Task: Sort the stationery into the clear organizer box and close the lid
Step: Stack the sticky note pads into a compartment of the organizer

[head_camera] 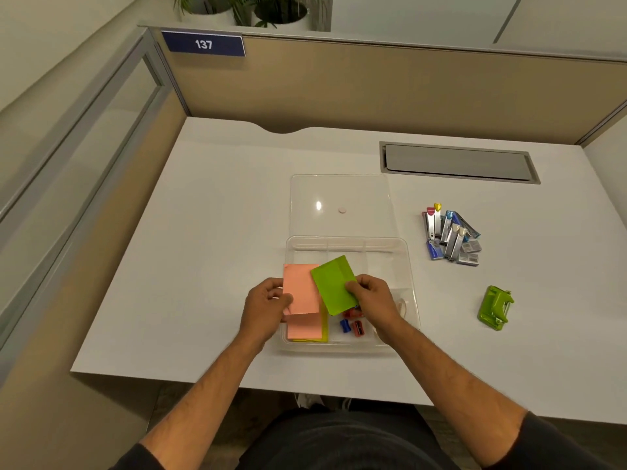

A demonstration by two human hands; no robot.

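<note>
Your left hand (pixel 268 308) pinches a pink pad of notes (pixel 300 288) and your right hand (pixel 371 296) pinches a green pad (pixel 334 283), both held over the near left part of the clear organizer box (pixel 412 283), whose lid (pixel 341 205) lies open and flat on the white counter (pixel 203 232). Below them in the box lie more pink notes (pixel 304 327) and small sharpeners (pixel 351 325). To your right, well apart from the box, sit a heap of staplers (pixel 451 237) and a green hole punch (pixel 496 307).
</note>
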